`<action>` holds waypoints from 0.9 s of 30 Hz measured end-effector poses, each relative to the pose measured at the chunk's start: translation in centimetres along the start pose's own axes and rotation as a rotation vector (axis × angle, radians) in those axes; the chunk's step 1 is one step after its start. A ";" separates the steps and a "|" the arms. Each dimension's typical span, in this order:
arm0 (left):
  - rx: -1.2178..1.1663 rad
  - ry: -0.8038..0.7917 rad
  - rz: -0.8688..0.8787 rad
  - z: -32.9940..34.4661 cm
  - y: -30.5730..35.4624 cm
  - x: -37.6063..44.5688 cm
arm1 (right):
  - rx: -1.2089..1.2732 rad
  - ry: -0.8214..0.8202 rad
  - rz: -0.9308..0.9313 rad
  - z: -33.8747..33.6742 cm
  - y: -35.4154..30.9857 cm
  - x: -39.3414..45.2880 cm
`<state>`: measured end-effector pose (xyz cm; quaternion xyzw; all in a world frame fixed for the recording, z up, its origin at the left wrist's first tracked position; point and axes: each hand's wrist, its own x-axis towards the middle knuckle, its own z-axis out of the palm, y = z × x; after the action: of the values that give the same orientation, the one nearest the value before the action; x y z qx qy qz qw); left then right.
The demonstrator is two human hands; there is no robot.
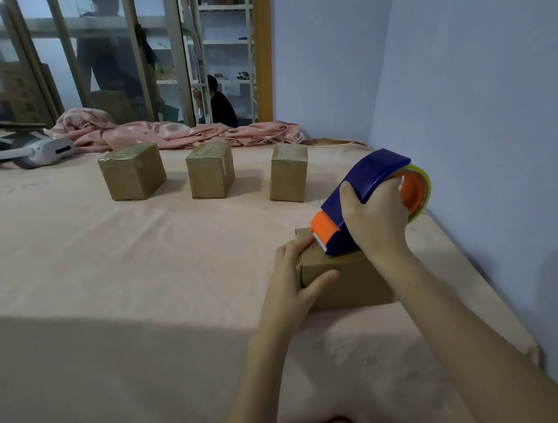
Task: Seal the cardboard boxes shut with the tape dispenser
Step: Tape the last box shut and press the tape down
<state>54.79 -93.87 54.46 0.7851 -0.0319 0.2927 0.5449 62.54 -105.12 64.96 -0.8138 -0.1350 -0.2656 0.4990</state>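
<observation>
Evidently light and stiff, the small brown cardboard box (343, 282) near the bed's right edge needs bracing at its left end, where the left hand (289, 274) grips it. The right hand (373, 220) clasps the blue-and-orange plastic tape dispenser (369, 195), its serrated orange nose resting on the box top.

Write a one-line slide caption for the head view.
Right hand runs the tape dispenser across a cardboard box steadied by the left hand.
</observation>
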 end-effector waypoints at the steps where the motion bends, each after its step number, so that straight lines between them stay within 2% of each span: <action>1: -0.008 -0.006 -0.008 -0.1 -0.2 0.1 | 0.019 -0.001 -0.002 -0.1 0.1 0.0; 7: 0.015 -0.002 -0.021 -0.2 -0.3 0.2 | 0.187 0.044 0.068 -1.1 0.5 0.7; 12: -0.012 -0.003 -0.016 -0.2 -0.1 0.1 | 0.272 0.179 0.138 -4.7 1.4 3.2; 14: -0.030 0.000 -0.020 -0.1 -0.1 0.2 | 0.241 0.204 0.110 -6.1 2.1 4.1; 19: -0.110 -0.015 -0.040 0.0 -0.3 0.2 | 0.052 0.103 0.048 -5.8 3.5 3.8; 27: -0.124 -0.067 -0.086 -0.5 0.7 0.0 | -0.106 0.067 -0.076 -5.5 3.4 3.0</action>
<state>54.28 -93.74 55.16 0.7599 -0.0347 0.2400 0.6031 65.05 -111.64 66.18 -0.8240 -0.1348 -0.3182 0.4490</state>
